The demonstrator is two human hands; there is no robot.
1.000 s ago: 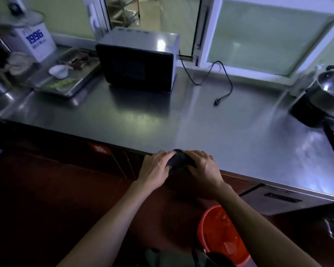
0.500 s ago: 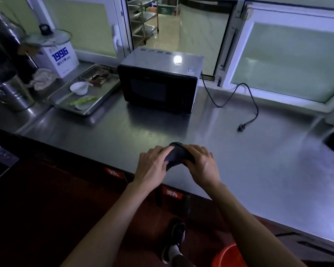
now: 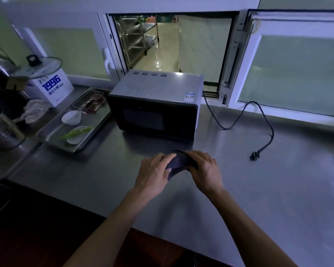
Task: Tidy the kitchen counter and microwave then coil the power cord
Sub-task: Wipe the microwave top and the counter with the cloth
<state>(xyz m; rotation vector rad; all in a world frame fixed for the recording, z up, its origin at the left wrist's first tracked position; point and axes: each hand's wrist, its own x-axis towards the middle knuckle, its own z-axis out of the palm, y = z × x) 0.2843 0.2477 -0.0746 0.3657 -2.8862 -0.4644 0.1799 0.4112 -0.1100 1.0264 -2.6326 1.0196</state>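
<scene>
On the counter, a tray lies left of the microwave, the power cord right.

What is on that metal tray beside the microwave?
The tray holds a small white bowl, a white dish with green vegetable pieces, and a smaller container of dark red-brown bits. The bowl's contents cannot be seen.

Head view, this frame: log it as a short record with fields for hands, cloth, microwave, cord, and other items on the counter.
hands: left hand and right hand both grip a dark cloth above the counter
microwave: microwave stands at the back by the open hatch, door closed
cord: power cord lies loose and uncoiled on the counter, plug lying free
left side: metal tray holding a white bowl and green scraps
far left: white box printed 1996, glass lid on top
</scene>
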